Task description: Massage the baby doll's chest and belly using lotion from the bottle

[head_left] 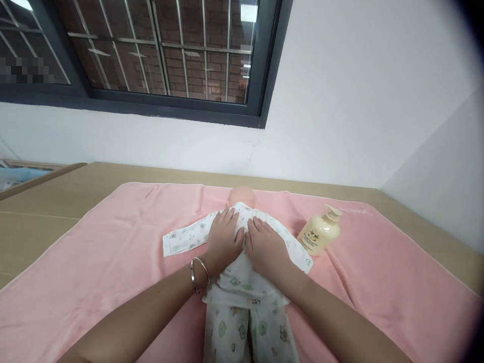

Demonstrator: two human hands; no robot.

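Observation:
A baby doll (242, 195) lies on a pink blanket (124, 242), its head toward the wall. It wears a white printed long-sleeved top (245, 282) and matching trousers (227, 333). Flat on the left side of the chest rests my left hand (224, 237), fingers stretched out, a silver bangle on its wrist. My right hand (266, 247) lies on the other side of the chest, fingers extended and close together. The hands nearly meet in the middle. The doll's sleeves spread outward to both sides, and I cannot see its hands.
Right of the doll, a pale yellow pump bottle (317, 233) leans or lies tilted on the blanket, by the right sleeve. Beneath is a wooden surface (109, 174) against a white wall (325, 126). A dark-framed barred window (181, 111) is above.

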